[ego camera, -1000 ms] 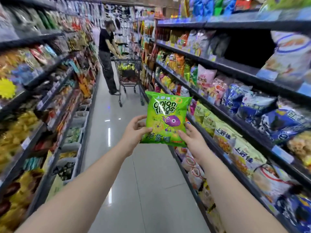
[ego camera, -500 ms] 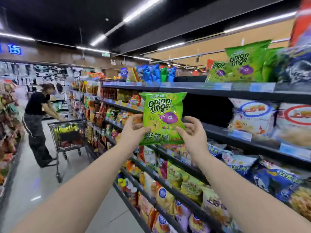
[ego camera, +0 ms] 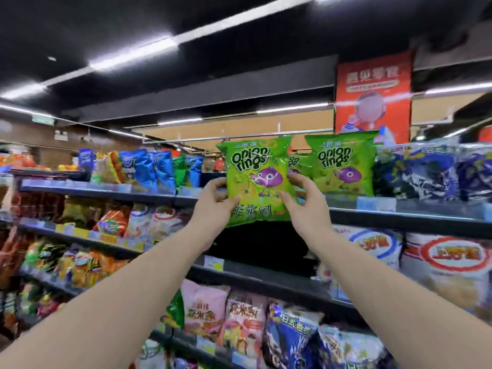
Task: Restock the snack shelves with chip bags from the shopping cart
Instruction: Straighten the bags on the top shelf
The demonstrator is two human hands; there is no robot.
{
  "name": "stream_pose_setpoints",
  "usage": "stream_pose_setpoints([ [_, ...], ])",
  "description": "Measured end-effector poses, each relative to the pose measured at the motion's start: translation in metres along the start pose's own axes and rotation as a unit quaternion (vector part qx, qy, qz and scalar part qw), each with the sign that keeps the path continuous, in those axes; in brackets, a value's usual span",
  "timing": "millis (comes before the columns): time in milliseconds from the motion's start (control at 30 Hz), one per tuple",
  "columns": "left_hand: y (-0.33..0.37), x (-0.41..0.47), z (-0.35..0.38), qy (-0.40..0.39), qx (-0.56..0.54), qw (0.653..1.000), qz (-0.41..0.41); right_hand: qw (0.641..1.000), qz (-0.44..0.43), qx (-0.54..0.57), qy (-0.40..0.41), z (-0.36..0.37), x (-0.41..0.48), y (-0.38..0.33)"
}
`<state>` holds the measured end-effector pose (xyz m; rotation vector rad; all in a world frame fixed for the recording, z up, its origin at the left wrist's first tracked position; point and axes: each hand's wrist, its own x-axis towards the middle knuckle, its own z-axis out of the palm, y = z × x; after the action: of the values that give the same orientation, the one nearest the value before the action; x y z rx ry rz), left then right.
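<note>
Dark ceiling point(ego camera: 106, 27) with strip lights point(ego camera: 133, 53) (glaring white), orange banner point(ego camera: 372, 97) hanging at right

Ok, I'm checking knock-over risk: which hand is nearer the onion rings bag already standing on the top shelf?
Right. The right hand grips the held bag at its right edge, just left of the shelved bag; the left hand grips the left edge, farther away.

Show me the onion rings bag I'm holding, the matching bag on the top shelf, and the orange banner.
held onion rings bag point(ego camera: 257, 182): head view, purple character at its middle.
shelved onion rings bag point(ego camera: 342, 166): head view, centre of its front.
orange banner point(ego camera: 372, 99): head view, its centre.
</note>
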<state>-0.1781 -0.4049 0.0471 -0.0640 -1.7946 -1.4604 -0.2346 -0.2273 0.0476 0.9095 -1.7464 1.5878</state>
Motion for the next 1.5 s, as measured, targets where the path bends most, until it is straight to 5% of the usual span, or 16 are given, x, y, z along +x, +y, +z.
stream_pose_setpoints([
  [400, -0.024, 0.143, 0.054, -0.076, -0.011, 0.989, 0.128, 0.988, -0.066, -0.133, -0.035, 0.013, 0.115, 0.041],
  [600, -0.064, 0.191, 0.067, -0.162, 0.002, 0.979, 0.122, 0.974, -0.018, -0.227, -0.011, 0.032, 0.135, 0.076],
  [933, -0.082, 0.221, 0.086, -0.266, 0.049, 0.952, 0.143, 0.898, 0.091, -0.43, 0.022, 0.04, 0.142, 0.093],
  [1233, -0.085, 0.221, 0.087, -0.268, 0.063, 0.952, 0.132, 0.851, 0.105, -0.508, 0.078, 0.052, 0.136, 0.09],
  [1367, -0.087, 0.207, 0.086, -0.194, 0.147, 0.944, 0.222, 0.823, 0.011, -0.561, 0.088, 0.059, 0.125, 0.085],
  [1500, -0.089, 0.199, 0.087, -0.113, 0.26, 0.882, 0.377, 0.797, 0.029, -0.6, 0.063, 0.064, 0.12, 0.08],
])
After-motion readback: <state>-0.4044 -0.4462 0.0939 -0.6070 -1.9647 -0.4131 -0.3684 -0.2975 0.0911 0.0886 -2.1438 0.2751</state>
